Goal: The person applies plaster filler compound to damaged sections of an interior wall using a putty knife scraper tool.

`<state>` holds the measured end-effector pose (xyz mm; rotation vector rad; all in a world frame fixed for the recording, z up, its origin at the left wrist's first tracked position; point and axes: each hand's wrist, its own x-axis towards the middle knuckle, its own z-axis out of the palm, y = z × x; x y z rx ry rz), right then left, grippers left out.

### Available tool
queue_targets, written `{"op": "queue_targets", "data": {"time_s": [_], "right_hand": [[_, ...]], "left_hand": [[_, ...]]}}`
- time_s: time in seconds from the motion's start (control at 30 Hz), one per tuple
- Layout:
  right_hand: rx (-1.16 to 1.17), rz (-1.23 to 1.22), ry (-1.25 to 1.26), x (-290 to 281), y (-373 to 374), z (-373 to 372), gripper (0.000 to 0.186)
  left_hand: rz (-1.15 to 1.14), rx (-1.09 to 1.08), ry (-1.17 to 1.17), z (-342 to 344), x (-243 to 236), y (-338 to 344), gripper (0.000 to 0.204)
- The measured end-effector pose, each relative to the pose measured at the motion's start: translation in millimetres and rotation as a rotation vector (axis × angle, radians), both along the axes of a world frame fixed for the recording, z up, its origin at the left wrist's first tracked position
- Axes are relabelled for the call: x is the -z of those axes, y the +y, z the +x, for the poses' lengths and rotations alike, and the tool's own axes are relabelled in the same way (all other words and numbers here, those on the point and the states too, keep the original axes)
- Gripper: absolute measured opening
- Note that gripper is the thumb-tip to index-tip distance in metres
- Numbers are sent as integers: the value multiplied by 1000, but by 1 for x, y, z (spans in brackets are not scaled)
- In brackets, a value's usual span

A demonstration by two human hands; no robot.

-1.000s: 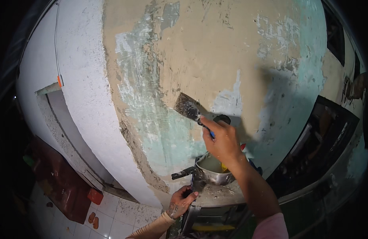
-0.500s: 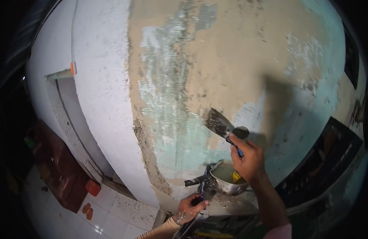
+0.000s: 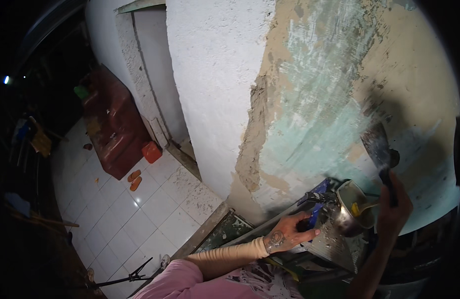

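Observation:
My right hand (image 3: 394,204) grips the black handle of a wide putty knife (image 3: 374,144); its scuffed, speckled blade points up across the peeling wall (image 3: 304,119), above a metal pot. The pot (image 3: 347,217) sits on a debris-speckled stand top (image 3: 327,241) and holds pale liquid and a yellow tool. My left hand (image 3: 294,231) is curled on the blue and black frame at the stand's left edge, low beside the pot. Whether the blade touches the wall is hard to tell.
Left of the peeled patch runs white wall (image 3: 210,89) with a narrow doorway (image 3: 157,74). Below are a tiled floor (image 3: 150,214), dark red furniture (image 3: 115,129), an orange container (image 3: 151,152), orange slippers (image 3: 134,182) and a black tripod-like rod (image 3: 132,274).
My view has swung left and down, bringing more floor and my shirt in. My right hand still holds the knife, now angled more upright; my left hand still grips the frame.

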<state>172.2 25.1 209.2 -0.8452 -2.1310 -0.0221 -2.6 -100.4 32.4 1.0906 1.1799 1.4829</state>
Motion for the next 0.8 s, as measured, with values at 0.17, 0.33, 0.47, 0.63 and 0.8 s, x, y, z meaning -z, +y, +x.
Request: {"op": "queue_targets", "data": {"time_s": [0.17, 0.33, 0.47, 0.63, 0.8], "right_hand": [[91, -29, 311, 27, 5, 26, 35], [35, 162, 215, 26, 10, 33, 40], [-97, -3, 196, 15, 10, 21, 42], [-105, 44, 368, 6, 0, 64, 41], [-72, -471, 613, 20, -39, 126, 49]], "left_hand": [[-24, 0, 194, -5, 3, -6, 65], [-66, -59, 191, 11, 9, -6, 59], [-69, -112, 132, 17, 2, -15, 45], [3, -293, 183, 13, 8, -30, 43], [513, -619, 737, 43, -63, -45, 43]]}}
